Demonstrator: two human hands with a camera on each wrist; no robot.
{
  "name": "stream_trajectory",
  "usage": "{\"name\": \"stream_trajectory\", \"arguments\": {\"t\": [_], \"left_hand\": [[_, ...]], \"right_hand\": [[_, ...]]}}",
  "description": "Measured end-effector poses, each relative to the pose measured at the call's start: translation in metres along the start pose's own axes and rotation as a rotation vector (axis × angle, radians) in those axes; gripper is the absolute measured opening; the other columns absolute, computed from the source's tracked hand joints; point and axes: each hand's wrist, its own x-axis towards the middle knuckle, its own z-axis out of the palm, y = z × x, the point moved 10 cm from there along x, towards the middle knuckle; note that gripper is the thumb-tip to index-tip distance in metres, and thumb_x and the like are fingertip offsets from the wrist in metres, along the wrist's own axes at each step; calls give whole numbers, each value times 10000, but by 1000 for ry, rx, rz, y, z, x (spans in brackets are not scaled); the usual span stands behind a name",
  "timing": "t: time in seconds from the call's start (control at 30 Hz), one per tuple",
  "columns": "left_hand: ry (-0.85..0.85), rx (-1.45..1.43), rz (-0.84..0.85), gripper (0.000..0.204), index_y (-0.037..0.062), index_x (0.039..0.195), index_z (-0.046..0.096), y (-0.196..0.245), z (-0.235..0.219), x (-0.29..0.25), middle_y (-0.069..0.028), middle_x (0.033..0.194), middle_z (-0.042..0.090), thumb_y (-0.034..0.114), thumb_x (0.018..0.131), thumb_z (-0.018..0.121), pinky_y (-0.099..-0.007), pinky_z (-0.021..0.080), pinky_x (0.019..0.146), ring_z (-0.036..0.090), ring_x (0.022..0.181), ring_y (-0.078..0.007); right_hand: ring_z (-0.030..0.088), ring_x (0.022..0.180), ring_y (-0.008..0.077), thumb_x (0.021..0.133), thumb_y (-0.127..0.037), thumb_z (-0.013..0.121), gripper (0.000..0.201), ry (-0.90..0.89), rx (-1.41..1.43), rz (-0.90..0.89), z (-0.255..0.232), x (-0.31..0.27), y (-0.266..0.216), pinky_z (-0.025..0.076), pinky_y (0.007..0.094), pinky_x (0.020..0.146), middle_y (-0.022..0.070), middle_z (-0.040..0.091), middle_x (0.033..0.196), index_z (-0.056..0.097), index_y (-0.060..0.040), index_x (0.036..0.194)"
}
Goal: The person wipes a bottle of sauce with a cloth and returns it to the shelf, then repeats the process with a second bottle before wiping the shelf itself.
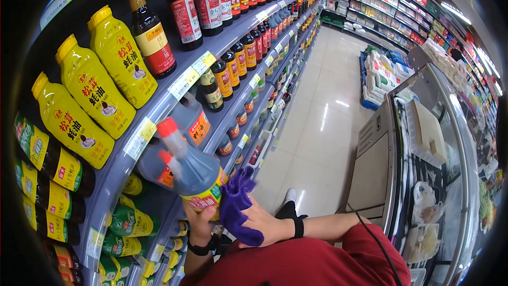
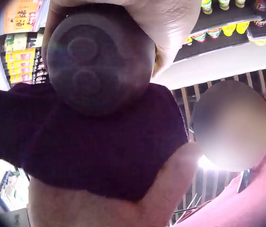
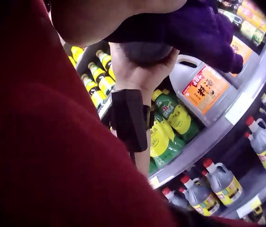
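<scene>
My left hand [image 1: 200, 223] grips a plastic bottle [image 1: 198, 172] of dark liquid low on its body. The bottle tilts toward the shelf and has a red cap, a smaller red-tipped spout and a yellow label. Its round dark base [image 2: 100, 66] faces the left wrist camera, with fingers curled about it. My right hand [image 1: 267, 225] holds a purple cloth [image 1: 237, 206] against the bottle's side; the cloth hides most of its fingers. In the right wrist view the left hand [image 3: 140, 73] cups the base from below.
Shelves at left carry yellow pouch-like bottles [image 1: 95, 90], a gold-capped bottle [image 1: 151, 34] and clear jugs with orange labels [image 1: 198, 127]. Similar red-capped bottles [image 3: 225, 184] stand on a lower shelf. A glass-sided chiller [image 1: 381, 148] flanks the tiled aisle [image 1: 312, 122] on the right.
</scene>
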Motion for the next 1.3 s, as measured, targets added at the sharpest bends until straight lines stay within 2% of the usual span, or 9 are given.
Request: {"name": "stream_trajectory", "arguments": {"t": [0.2,0.33,0.4,0.57,0.73,0.83,0.97,1.1,1.3], "left_hand": [[-164,2,-111,833,13,1327,300,-11,24,-8,-96,1219,476,271,685,763,-340,407,956,508,1094,-194],[-274,88,-69,871,17,1323,273,-13,46,-23,-109,1206,475,191,654,803,-353,425,950,512,1102,-200],[-206,41,-40,871,13,1328,271,-16,29,-26,-118,1210,477,177,657,803,-357,441,926,524,1085,-206],[0,-62,108,704,4,1242,423,15,7,-12,-95,1105,553,157,648,769,-331,456,884,567,988,-190],[-111,-162,39,704,8,1254,445,-28,-16,-34,-65,1090,569,233,681,787,-303,447,861,569,935,-154],[-177,-147,194,811,-2,1316,384,-19,0,-41,-101,1173,557,266,682,812,-342,450,915,576,1029,-201],[-252,-177,-10,914,-16,1345,325,-10,3,-33,-138,1259,512,296,657,839,-381,423,978,534,1139,-236],[-240,-141,-156,927,-26,1327,327,-8,11,-23,-124,1194,544,304,630,842,-363,427,961,545,1109,-215],[-262,69,-196,949,-23,1308,323,-12,26,-6,-109,1262,453,414,622,812,-339,409,952,503,1131,-205]], "right_hand": [[150,1346,504,768,-382,692,566,213,41,-54,-65,47,-5,161,561,1088,227,294,1403,536,-56,1203],[187,1392,354,944,-404,458,574,302,801,187,-68,39,32,167,396,1102,226,235,1477,445,41,1306],[246,1358,370,965,-413,407,608,235,476,157,-61,23,28,181,397,1097,236,311,1432,377,58,1350],[96,1413,356,972,-367,415,605,106,483,262,-1,-23,29,91,414,1127,220,197,1498,307,49,1397],[297,1342,303,966,-477,369,683,181,698,209,-23,-4,52,225,398,1090,187,327,1443,309,59,1386],[261,1368,285,975,-387,405,555,205,987,169,-52,34,25,201,370,1102,164,309,1462,413,29,1343],[410,1256,285,981,-377,397,553,276,876,261,-30,11,31,307,372,1034,158,424,1359,413,63,1316],[338,1314,283,968,-381,426,592,202,836,353,-12,3,39,247,363,1074,163,360,1418,359,53,1365],[277,1343,192,746,-275,780,978,317,988,470,-30,12,49,224,339,1098,121,285,1469,163,1,1453]]}}
